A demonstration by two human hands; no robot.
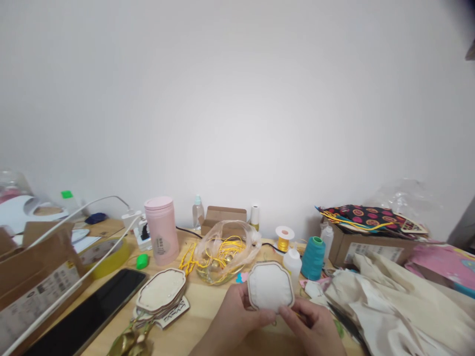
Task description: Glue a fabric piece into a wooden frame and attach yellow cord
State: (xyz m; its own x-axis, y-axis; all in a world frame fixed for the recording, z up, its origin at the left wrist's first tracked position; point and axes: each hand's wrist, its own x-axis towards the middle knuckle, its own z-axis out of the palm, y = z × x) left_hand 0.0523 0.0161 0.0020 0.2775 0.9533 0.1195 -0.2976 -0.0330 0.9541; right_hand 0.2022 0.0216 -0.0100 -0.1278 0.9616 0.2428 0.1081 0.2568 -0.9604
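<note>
A small white fabric-faced panel point(270, 287) with scalloped corners and a brown border is held up over the table. My left hand point(237, 316) grips it from the left, thumb along its lower edge. At its lower right my right hand point(315, 324) is closed with the fingertips on the edge; its other fingers curl below. A small loop shows under the panel's bottom edge. To the left lies a stack of similar cream panels point(162, 290), with brass-coloured bells point(129, 342) in front of it.
Behind the hands are a clear bag point(226, 252) with yellow cord, a white squeeze bottle point(293, 263), a teal thread cone point(313, 258) and a yellow thread spool point(284, 237). Cream cloth point(401, 301) spreads at right. A pink tumbler point(162, 232), phone point(89, 311) and cardboard box point(40, 291) stand left.
</note>
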